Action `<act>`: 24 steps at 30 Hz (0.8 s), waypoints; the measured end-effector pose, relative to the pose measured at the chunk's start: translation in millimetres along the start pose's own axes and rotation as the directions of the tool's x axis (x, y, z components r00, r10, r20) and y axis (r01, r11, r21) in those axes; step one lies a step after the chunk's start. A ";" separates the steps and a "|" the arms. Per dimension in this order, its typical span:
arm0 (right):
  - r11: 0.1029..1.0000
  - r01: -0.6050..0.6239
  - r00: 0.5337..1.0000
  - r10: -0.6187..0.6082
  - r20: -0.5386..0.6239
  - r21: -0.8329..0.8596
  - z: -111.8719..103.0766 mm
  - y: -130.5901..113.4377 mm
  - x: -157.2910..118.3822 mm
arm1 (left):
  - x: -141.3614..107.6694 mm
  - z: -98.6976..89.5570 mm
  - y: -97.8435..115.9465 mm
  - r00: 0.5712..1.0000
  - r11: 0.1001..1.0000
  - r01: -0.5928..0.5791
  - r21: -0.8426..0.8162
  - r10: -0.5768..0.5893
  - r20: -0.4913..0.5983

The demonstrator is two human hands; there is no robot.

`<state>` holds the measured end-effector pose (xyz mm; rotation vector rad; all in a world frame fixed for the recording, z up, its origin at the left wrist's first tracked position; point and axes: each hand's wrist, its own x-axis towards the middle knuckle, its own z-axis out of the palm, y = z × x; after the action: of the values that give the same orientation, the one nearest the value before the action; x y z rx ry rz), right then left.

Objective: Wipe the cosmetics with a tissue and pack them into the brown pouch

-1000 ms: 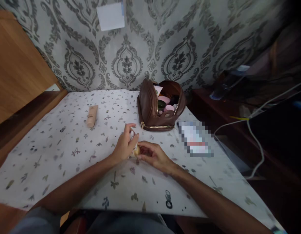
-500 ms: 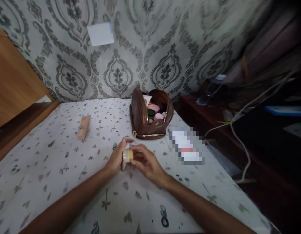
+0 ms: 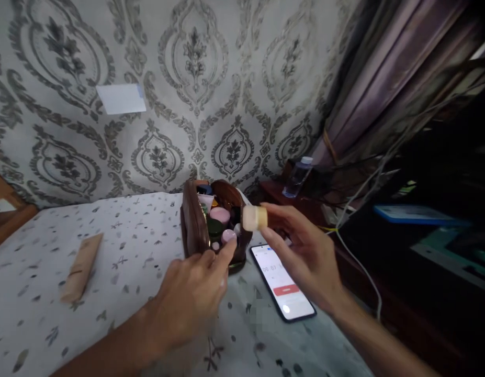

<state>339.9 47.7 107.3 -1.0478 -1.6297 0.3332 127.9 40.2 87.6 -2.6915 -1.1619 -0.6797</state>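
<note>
Above the right side of the brown makeup bag (image 3: 195, 222), my right hand (image 3: 308, 256) pinches a small cream-coloured jar (image 3: 255, 218) by its gold cap between thumb and fingers. The jar is tipped on its side. My left hand (image 3: 191, 293) is in front of the bag, its index finger stretched towards the bag's front rim and the others curled. A pale edge shows under that finger; what it belongs to is hidden. Inside the open bag lie a pink round item (image 3: 220, 215), a dark green lid (image 3: 215, 227) and a smaller pink lid (image 3: 228, 236).
A beige tube (image 3: 82, 268) lies on the leaf-patterned sheet at left. A lit phone (image 3: 283, 293) rests under my right hand. Behind stands a clear bottle (image 3: 298, 178) on a dark red ledge. A white cable (image 3: 370, 277) hangs at right, beside a purple curtain (image 3: 368, 99).
My hands have moved apart and up to the bag. The jar, held between both hands before, is now in my right hand alone, over the bag. The view has turned right and come closer.
</note>
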 end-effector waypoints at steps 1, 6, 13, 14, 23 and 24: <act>0.998 0.031 0.999 -0.028 0.045 -0.058 -3.8 4.6 14.2 | 9.5 2.1 0.8 0.996 0.998 0.014 0.059 -0.019 0.085; 0.941 0.244 0.933 -0.162 0.322 -0.235 -3.6 29.9 55.8 | 30.9 14.2 4.0 0.945 0.970 0.095 0.224 -0.159 0.285; 0.876 0.386 0.796 -0.159 0.584 -0.288 -2.8 39.7 68.3 | 29.2 23.2 7.4 0.950 0.950 0.093 0.298 -0.174 0.258; 0.870 0.405 0.772 -0.161 0.615 -0.281 -3.1 38.8 71.3 | 28.7 24.2 7.6 0.953 0.948 0.094 0.305 -0.175 0.249; 0.870 0.444 0.583 -0.097 0.807 -0.216 1.2 27.0 105.3 | 28.2 26.4 7.9 0.945 0.943 0.116 0.313 -0.202 0.257; 0.869 0.444 0.581 -0.094 0.809 -0.219 2.6 27.9 106.8 | 28.6 25.9 8.1 0.940 0.943 0.123 0.308 -0.210 0.270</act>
<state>351.2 146.4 155.5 -0.9638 -2.7366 0.2533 160.0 61.0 78.1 -2.5214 -1.4475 -0.1006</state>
